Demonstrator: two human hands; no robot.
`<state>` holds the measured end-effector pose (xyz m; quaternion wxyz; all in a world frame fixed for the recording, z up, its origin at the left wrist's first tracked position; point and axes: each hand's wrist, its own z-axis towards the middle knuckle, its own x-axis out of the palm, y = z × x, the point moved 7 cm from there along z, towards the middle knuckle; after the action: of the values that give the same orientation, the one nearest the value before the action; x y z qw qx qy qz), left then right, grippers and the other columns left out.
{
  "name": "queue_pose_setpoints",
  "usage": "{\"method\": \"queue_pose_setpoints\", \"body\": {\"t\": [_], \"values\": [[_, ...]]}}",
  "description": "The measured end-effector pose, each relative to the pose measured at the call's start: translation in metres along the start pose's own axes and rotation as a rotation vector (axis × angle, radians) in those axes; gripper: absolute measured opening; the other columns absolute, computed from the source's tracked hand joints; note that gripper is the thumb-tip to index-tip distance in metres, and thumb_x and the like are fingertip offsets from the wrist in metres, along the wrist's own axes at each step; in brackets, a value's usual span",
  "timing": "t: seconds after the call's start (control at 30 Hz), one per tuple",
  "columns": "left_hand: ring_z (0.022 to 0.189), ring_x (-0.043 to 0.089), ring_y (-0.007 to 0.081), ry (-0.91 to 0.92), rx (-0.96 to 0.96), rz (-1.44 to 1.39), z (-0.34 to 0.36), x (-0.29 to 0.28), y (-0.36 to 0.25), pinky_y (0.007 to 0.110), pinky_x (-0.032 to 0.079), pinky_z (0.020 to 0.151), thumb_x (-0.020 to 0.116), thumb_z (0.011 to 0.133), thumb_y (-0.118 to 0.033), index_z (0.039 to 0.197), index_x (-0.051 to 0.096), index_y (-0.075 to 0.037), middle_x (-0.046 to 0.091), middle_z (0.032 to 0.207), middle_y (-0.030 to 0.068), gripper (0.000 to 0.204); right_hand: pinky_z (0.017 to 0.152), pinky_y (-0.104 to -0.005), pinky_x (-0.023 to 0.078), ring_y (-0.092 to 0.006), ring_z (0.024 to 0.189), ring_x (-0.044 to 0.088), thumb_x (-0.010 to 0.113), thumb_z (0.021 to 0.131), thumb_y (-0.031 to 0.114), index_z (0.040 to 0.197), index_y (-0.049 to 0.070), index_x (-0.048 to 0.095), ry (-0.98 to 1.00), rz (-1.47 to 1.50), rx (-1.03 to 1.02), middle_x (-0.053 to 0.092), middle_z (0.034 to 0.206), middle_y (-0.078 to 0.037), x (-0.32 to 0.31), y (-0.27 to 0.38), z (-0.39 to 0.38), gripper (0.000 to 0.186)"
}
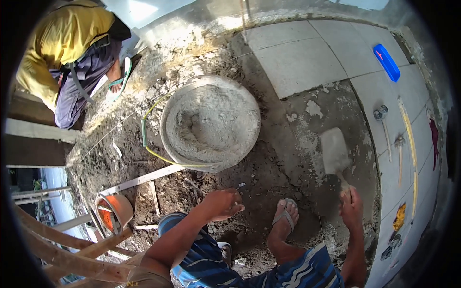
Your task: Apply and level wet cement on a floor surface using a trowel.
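My right hand [351, 207] is closed round the handle of a trowel [334, 151]. Its flat, mortar-coated blade is over the grey mortar bed [307, 113] beside the laid tiles. My left hand [222, 204] hangs above my left knee with its fingers curled in. A small pale bit shows by its fingertips; whether the hand holds it I cannot make out. In front of that hand stands a large round bucket [210, 168] of wet grey mortar [223, 117], with a hollow scooped in its left part. The bucket's yellow wire handle [152, 152] with a green grip leans out to the left.
Large pale tiles [297, 62] cover the far and right sides. On them lie a blue tray [387, 62], a hammer [384, 122] and a long yellowish strip [408, 134]. An orange-lined small bucket [126, 211] stands left, near wooden boards. A person in yellow [72, 36] crouches far left.
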<state>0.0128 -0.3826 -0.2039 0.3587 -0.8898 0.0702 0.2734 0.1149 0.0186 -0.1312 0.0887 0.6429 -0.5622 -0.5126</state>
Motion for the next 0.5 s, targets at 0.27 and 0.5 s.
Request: {"method": "queue_pose_setpoints", "body": {"t": [0.27, 0.5], "values": [[0.107, 0.070, 0.0372, -0.078, -0.048, -0.118, 0.016, 0.007, 0.022, 0.044, 0.055, 0.094, 0.068, 0.088, -0.018, 0.126, 0.069, -0.009, 0.072, 0.118, 0.0210, 0.039, 0.073, -0.0477, 0.058, -0.0379, 0.088, 0.072, 0.062, 0.096, 0.030, 0.116, 0.009, 0.067, 0.219, -0.417, -0.815, 0.071, 0.100, -0.019, 0.114, 0.237, 0.017, 0.029], [0.094, 0.071, 0.0267, -0.007, 0.130, 0.060, 0.047, 0.041, 0.038, 0.040, 0.055, 0.085, 0.075, 0.088, -0.014, 0.122, 0.066, 0.002, 0.073, 0.105, 0.0151, 0.039, 0.073, -0.0420, 0.055, -0.0334, 0.104, 0.065, 0.066, 0.082, 0.022, 0.099, 0.003, 0.073, -0.125, -0.429, -1.244, 0.066, 0.114, -0.017, 0.234, 0.208, -0.027, 0.027]]}}
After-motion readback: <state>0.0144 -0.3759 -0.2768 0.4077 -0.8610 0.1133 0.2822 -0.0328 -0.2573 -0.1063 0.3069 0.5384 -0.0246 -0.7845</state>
